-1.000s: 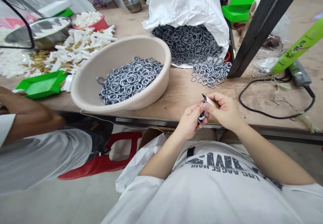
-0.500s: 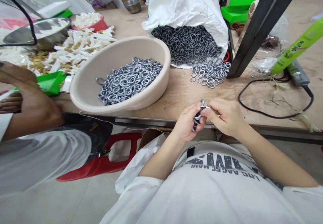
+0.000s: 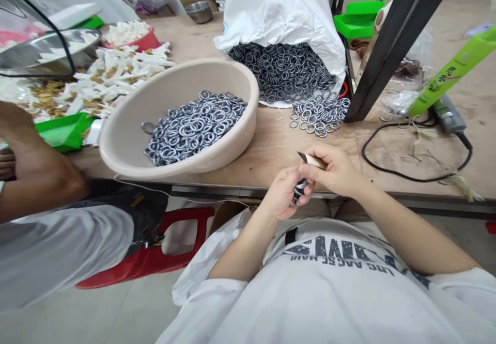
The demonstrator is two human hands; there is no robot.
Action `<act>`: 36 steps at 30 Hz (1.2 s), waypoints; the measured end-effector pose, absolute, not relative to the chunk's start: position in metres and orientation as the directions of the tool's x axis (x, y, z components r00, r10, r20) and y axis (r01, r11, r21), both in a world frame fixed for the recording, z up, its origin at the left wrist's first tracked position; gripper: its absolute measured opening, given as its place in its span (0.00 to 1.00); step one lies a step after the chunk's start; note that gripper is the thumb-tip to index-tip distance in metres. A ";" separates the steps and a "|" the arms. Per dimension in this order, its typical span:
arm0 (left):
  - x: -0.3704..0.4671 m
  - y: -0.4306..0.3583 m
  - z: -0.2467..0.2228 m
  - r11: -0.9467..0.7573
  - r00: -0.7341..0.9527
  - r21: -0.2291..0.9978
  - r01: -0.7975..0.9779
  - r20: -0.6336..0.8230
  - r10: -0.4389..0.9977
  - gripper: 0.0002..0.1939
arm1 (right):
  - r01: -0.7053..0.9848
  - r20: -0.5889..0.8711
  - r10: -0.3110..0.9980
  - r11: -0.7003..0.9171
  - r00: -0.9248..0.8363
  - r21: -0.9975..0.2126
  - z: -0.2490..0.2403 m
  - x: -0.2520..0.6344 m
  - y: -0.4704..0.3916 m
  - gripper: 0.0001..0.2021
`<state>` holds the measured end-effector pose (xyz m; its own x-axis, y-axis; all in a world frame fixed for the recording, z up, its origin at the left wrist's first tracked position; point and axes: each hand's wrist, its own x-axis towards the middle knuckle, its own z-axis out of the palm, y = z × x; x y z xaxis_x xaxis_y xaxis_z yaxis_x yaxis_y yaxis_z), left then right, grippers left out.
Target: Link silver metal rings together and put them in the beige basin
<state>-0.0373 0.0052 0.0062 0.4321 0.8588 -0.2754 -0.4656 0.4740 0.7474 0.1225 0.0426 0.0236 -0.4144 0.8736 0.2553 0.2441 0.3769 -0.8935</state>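
Note:
My left hand (image 3: 284, 194) is closed around several grey rings (image 3: 298, 191), which show between the thumb and the curled fingers. My right hand (image 3: 337, 171) grips a small knife (image 3: 315, 161) with a dark slanted blade and a pale handle, its tip pointing left and away from me. The two hands touch just over the front edge of the table. To their left stands a beige basin (image 3: 127, 153) with a heap of similar rings (image 3: 197, 127) in it. Beyond the hands is a loose pile of rings (image 3: 320, 114) on the wood.
A white sack (image 3: 279, 11) lies open with dark rings spilling out. Close to it rises a black metal post (image 3: 387, 60). A black cord (image 3: 372, 163) and a green packet (image 3: 453, 73) lie right. At left are a co-worker's arm (image 3: 42, 163) and white pieces (image 3: 120, 70).
The knife's blade has come up from the rings and now shows above my left hand. My right hand has turned, and the ring that stuck up between the hands is no longer visible there.

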 end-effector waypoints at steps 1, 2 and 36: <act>-0.039 0.006 0.005 0.484 0.441 0.746 -0.458 -0.282 0.852 0.17 | 0.294 0.229 0.885 0.363 -0.405 -0.884 0.024 0.121 0.051 0.19; -0.040 0.006 0.004 0.493 0.448 0.745 -0.449 -0.290 0.846 0.17 | 0.355 0.218 0.905 0.352 -0.365 -0.866 0.023 0.122 0.064 0.19; -0.015 0.000 0.003 0.049 0.077 0.922 -0.385 -0.021 0.997 0.21 | -0.186 0.204 0.978 0.193 -0.042 -0.963 0.003 0.102 0.011 0.16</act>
